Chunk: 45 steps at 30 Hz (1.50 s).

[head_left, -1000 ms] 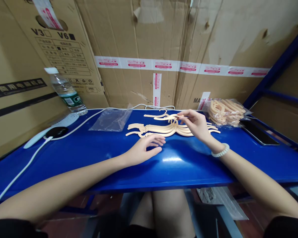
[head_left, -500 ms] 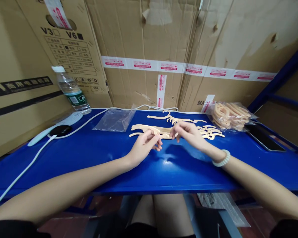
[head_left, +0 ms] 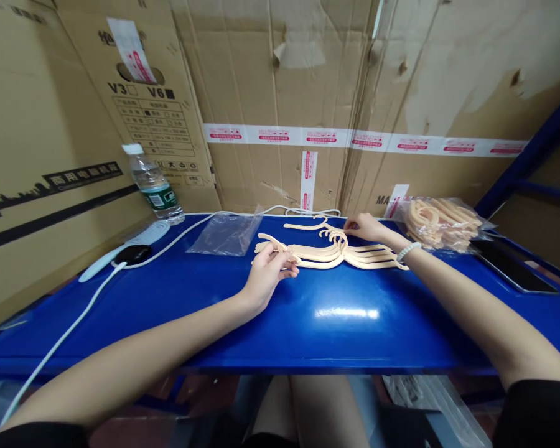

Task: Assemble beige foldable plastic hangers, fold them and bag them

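Observation:
Pinched in my left hand (head_left: 271,274) is a small curved cream piece that looks like a hanger arm (head_left: 271,240); my fingers hide part of it. Right beside it, several cream folding clothes hangers (head_left: 324,256) lie nested in a row, hooks toward the back. Behind them rests another cream hanger (head_left: 304,226) with its hook. My right hand (head_left: 366,226) is at this rear hanger's right side, fingers bent down and closed on it; the fingertips are partly hidden.
A clear plastic bag (head_left: 226,234) lies flat on the blue table (head_left: 280,330). At right are a bag of cream hangers (head_left: 441,224) and a dark phone (head_left: 513,266). A water bottle (head_left: 156,190), a black puck (head_left: 133,254) and a white cable (head_left: 70,330) are at left. Cardboard (head_left: 270,81) stands behind.
My right hand has moved away from my left hand, back and to the right, to the rear hanger. My left hand still holds the curved piece. The view has shifted slightly.

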Motion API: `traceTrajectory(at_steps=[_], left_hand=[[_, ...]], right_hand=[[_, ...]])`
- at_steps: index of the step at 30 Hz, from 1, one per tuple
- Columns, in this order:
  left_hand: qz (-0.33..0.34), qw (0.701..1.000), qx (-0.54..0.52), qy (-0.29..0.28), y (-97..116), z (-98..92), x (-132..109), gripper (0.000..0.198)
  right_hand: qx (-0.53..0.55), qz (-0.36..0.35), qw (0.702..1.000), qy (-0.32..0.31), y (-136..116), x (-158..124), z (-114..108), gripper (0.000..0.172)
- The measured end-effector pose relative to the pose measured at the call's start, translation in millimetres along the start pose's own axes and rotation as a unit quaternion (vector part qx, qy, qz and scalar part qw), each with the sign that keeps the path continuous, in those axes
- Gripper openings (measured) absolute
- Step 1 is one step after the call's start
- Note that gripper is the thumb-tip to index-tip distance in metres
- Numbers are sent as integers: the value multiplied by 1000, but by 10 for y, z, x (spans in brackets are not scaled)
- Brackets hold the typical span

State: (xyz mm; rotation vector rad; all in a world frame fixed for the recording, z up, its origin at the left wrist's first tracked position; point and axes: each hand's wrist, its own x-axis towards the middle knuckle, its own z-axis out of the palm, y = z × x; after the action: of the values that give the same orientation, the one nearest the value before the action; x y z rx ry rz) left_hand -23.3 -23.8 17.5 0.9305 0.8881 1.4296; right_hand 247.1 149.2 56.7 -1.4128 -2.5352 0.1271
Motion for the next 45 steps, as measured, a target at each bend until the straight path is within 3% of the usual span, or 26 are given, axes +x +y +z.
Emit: traceTrajectory(at_steps=[5,10,16,21,28,38,45], left_hand=[[-1,1000,-5,-18,37,-13,12,37],[15,999,-26,-20,74,-44,56,38],[58,997,-58,-5,136,-73,129,28],[47,997,-59,0,130,-59,94,24],[-18,996,-72,-48,132,-44,29,22],[-56,993,-102,3,119,-30,0,17],[-66,993,-84,46,97,-21,9,20]], right_hand=[[23,-12,1000,-9,-69,-47,-375,11],[104,-27,994,24,-229,-412,-592,18],[124,-72,984,101,-367,-959,-481,28],[160,-78,980,88,-372,-1173,-403,26],[158,-77,980,89,-386,-1224,-335,25],[111,-167,962,185,-356,-1214,-253,13],[116,-189,960,173,-445,-1223,-267,14]])
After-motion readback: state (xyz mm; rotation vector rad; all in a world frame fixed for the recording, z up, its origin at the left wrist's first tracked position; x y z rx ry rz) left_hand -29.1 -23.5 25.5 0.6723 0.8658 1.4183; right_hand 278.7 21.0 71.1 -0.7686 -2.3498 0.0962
